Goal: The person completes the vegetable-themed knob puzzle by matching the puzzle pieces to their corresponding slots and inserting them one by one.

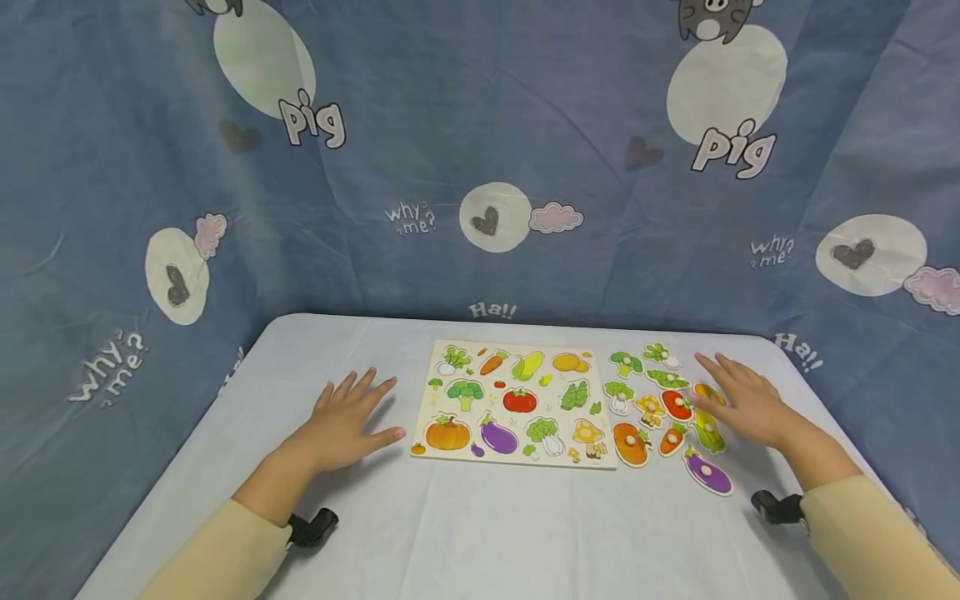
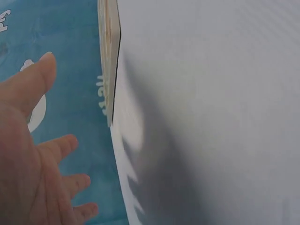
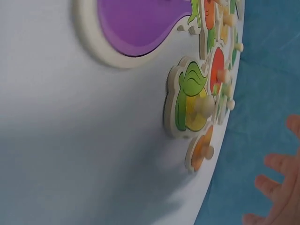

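Observation:
A flat puzzle board (image 1: pixel 486 425) printed with vegetables lies at the middle of the table. Spread fingers mark my left hand (image 1: pixel 337 429), which hovers left of the board, holding nothing; its shadow falls on the cloth in the left wrist view. To the right of the board lie loose knobbed vegetable pieces, among them an eggplant (image 1: pixel 707 472), a pumpkin (image 1: pixel 630 445), a tomato (image 1: pixel 677 406), a carrot (image 1: pixel 672 440) and a corn piece (image 3: pixel 190 101). My right hand (image 1: pixel 750 406) is over the right edge of this group, fingers extended, partly covering the yellow pieces.
A white cloth covers the table (image 1: pixel 495 533). Behind and at both sides hangs a blue printed curtain (image 1: pixel 480 108). Black wrist straps with cameras (image 1: pixel 313 528) sit at both sleeves. In the right wrist view, wooden knobs stand up from the pieces.

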`<state>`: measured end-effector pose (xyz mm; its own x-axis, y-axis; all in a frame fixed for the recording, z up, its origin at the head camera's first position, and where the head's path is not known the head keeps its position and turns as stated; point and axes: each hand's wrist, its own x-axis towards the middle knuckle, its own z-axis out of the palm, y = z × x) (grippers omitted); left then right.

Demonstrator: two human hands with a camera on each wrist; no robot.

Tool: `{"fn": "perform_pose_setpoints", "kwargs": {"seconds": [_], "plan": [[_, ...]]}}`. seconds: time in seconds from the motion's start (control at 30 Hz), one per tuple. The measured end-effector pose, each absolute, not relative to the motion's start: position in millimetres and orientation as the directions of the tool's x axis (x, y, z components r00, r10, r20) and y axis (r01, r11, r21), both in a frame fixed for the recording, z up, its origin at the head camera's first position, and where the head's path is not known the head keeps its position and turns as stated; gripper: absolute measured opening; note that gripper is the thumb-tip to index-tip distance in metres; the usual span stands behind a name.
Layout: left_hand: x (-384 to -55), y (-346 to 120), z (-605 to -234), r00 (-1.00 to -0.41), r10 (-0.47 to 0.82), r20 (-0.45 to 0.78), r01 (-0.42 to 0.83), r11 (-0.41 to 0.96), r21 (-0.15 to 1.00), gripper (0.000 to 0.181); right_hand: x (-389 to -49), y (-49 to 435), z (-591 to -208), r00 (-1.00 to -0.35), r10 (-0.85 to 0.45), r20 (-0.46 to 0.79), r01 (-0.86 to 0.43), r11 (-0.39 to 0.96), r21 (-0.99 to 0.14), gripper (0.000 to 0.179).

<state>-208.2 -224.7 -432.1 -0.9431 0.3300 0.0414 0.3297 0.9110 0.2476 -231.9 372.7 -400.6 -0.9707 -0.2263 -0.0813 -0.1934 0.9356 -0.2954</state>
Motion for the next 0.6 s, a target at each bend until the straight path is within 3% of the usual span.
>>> {"fn": "perform_pose_setpoints", "kwargs": {"seconds": [0.6], "plan": [[-223,-198,-433,-0.919,0.375,-0.123,0.322,0.893,0.313,0.093,-268,349,-404,-0.958,-0.256,-0.126,-0.198,0.915,-0.352,0.080]]}}
